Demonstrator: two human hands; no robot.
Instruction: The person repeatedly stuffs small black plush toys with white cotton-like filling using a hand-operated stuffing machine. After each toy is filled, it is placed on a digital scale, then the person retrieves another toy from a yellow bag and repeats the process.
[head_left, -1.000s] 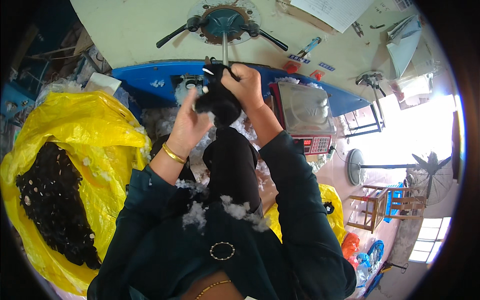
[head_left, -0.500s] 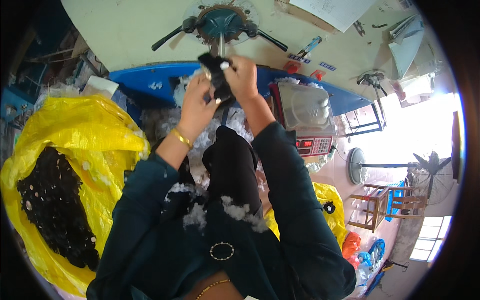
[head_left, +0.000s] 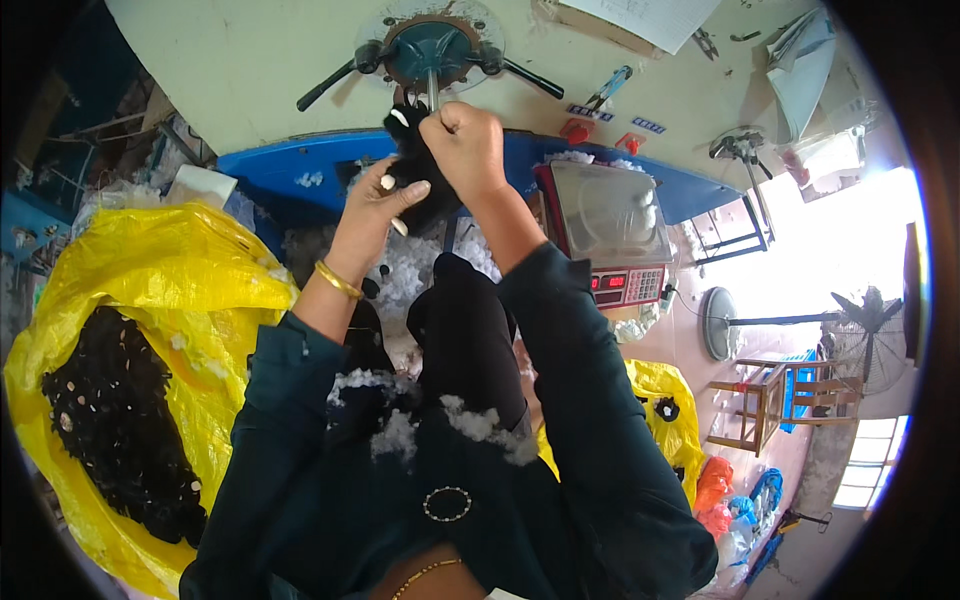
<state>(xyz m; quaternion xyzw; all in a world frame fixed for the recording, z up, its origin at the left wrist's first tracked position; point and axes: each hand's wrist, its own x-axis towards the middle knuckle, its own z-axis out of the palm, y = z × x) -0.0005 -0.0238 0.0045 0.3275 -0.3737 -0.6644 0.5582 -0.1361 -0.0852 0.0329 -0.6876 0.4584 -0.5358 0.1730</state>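
A small black plush piece (head_left: 414,160) with white patches is held up against the thin metal tube (head_left: 433,92) of the table-mounted machine. My right hand (head_left: 468,152) is closed in a fist on its right side, by the tube. From the lower left, my left hand (head_left: 372,212) grips the same plush piece, thumb and fingers around its edge. Whether the tube goes inside the plush is hidden by my right hand. Above, the machine's round dark green head (head_left: 428,55) carries two black-handled levers.
A yellow woven sack (head_left: 200,260) at left holds many black plush pieces (head_left: 120,420). White stuffing (head_left: 405,262) lies below the blue table edge (head_left: 300,165) and on my lap. Right of my arm stands a digital scale (head_left: 610,215). Pliers (head_left: 610,88) and red switches (head_left: 577,130) are on the table.
The black plush piece now hangs lower and more spread out. My left hand has shifted slightly down and left, its thumb extended; my right hand has closed more tightly and turned.
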